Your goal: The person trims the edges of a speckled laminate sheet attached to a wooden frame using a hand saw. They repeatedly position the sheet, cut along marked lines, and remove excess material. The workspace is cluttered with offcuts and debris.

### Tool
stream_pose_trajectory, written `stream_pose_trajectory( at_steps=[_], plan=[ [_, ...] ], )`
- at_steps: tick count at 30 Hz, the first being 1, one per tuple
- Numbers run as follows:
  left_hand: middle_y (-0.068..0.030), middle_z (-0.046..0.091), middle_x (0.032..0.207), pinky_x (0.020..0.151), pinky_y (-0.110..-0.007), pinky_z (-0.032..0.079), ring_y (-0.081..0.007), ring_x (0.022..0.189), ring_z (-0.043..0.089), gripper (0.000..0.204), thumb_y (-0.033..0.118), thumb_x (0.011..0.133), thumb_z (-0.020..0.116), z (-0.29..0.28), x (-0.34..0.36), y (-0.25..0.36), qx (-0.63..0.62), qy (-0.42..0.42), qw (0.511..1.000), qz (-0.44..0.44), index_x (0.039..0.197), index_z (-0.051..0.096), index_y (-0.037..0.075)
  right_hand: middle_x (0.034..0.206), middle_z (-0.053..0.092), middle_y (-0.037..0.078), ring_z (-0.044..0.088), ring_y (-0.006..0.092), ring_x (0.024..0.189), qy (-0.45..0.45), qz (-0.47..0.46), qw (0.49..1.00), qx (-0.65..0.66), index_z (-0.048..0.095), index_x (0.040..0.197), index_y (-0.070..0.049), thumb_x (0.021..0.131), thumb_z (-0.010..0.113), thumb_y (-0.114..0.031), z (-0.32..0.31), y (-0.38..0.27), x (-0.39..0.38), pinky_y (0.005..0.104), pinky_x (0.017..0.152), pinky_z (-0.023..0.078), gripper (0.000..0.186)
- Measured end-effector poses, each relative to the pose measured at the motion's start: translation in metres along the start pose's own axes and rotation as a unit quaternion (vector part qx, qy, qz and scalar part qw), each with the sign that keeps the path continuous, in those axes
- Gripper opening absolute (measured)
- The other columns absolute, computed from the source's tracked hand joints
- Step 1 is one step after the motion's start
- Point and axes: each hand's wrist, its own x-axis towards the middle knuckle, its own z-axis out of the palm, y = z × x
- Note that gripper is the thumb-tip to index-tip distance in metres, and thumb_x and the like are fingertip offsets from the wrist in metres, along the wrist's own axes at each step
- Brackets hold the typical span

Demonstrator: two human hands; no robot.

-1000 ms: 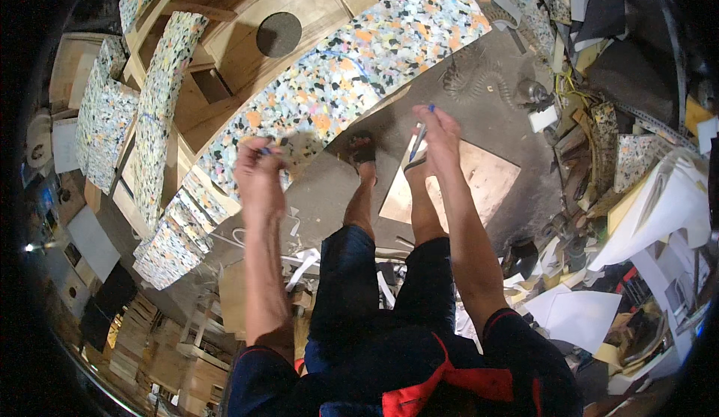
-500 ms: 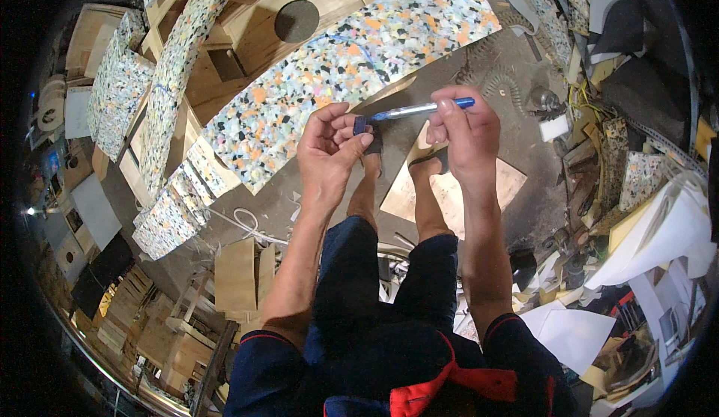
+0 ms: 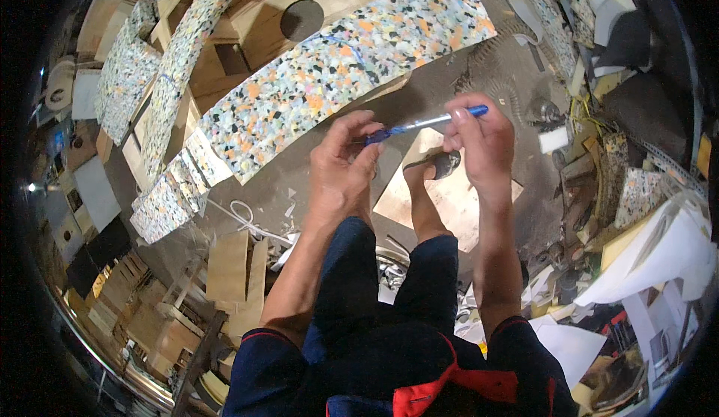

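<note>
My left hand [image 3: 343, 164] pinches a small blue piece [image 3: 371, 137], apparently a pen cap, between thumb and fingers. My right hand [image 3: 479, 141] grips a silver-and-blue pen [image 3: 431, 123] near its blue back end, and the pen's front end meets the blue piece in my left hand. Beyond my hands lies a long curved panel of multicoloured speckled foam [image 3: 314, 80]. Below my hands a pale plywood square [image 3: 457, 215] lies on the concrete floor, with my sandalled foot on it.
Wooden frames [image 3: 262, 9] with a round hole stand at the top; other speckled foam strips [image 3: 180, 65] lie at the left. A coiled hose [image 3: 494, 95] and cable are on the floor. Heaps of offcuts and white sheets [image 3: 636, 252] crowd the right, plywood pieces [image 3: 228, 267] the lower left.
My hands have come together from apart, bringing the pen to the blue piece. Since half a second ago both have shifted slightly right, and the scene has shifted slightly upward.
</note>
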Motion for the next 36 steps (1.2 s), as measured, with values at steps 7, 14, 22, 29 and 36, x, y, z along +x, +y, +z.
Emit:
stream_pose_trajectory(
  at_steps=[7, 14, 22, 29, 36],
  plan=[
    [-0.0138, 0.069, 0.118, 0.090, -0.029, 0.055, -0.0168, 0.110, 0.067, 0.047, -0.010, 0.087, 0.068, 0.033, -0.017, 0.014, -0.041, -0.021, 0.999, -0.013, 0.132, 0.056, -0.002, 0.077, 0.061, 0.002, 0.055, 0.0047, 0.065, 0.001, 0.035, 0.999, 0.039, 0.066, 0.103, -0.001, 0.101, 0.060, -0.017, -0.047, -0.008, -0.006, 0.0214, 0.056, 0.047, 0.017],
    [-0.0131, 0.071, 0.116, 0.092, -0.031, 0.054, -0.0184, 0.108, 0.067, 0.046, -0.006, 0.086, 0.071, 0.078, -0.030, 0.026, 0.035, -0.061, 0.997, -0.040, 0.130, 0.059, -0.001, 0.079, 0.063, 0.003, 0.057, 0.0052, 0.066, -0.063, 0.032, 0.997, -0.007, 0.066, 0.104, -0.001, 0.099, 0.061, -0.014, -0.094, -0.014, -0.015, 0.0223, 0.057, 0.048, 0.014],
    [-0.0126, 0.072, 0.111, 0.087, -0.032, 0.055, -0.0181, 0.101, 0.069, 0.026, 0.009, 0.096, 0.067, 0.088, -0.078, 0.043, 0.000, -0.183, 0.983, 0.017, 0.120, 0.066, -0.001, 0.080, 0.067, 0.006, 0.061, 0.0078, 0.068, -0.286, 0.139, 0.945, -0.076, 0.065, 0.107, 0.000, 0.092, 0.061, -0.007, -0.151, -0.059, -0.054, 0.0238, 0.062, 0.051, 0.017],
    [-0.0197, 0.070, 0.097, 0.077, -0.041, 0.053, -0.0332, 0.088, 0.069, 0.030, 0.023, 0.103, 0.053, 0.105, -0.111, 0.053, 0.039, -0.123, 0.991, 0.030, 0.112, 0.067, -0.002, 0.073, 0.059, -0.001, 0.052, 0.0042, 0.063, -0.322, 0.191, 0.920, -0.115, 0.061, 0.099, 0.000, 0.090, 0.065, 0.000, -0.109, -0.059, -0.104, 0.0218, 0.055, 0.040, 0.010],
    [-0.0202, 0.066, 0.091, 0.072, -0.043, 0.051, -0.0341, 0.080, 0.066, 0.026, 0.018, 0.103, 0.052, 0.062, -0.127, 0.044, 0.070, -0.064, 0.982, 0.164, 0.102, 0.065, -0.004, 0.071, 0.063, 0.002, 0.055, 0.0036, 0.066, -0.251, 0.174, 0.949, -0.078, 0.058, 0.093, 0.000, 0.094, 0.065, -0.001, -0.044, -0.055, -0.146, 0.0215, 0.056, 0.042, 0.007]
  ],
)
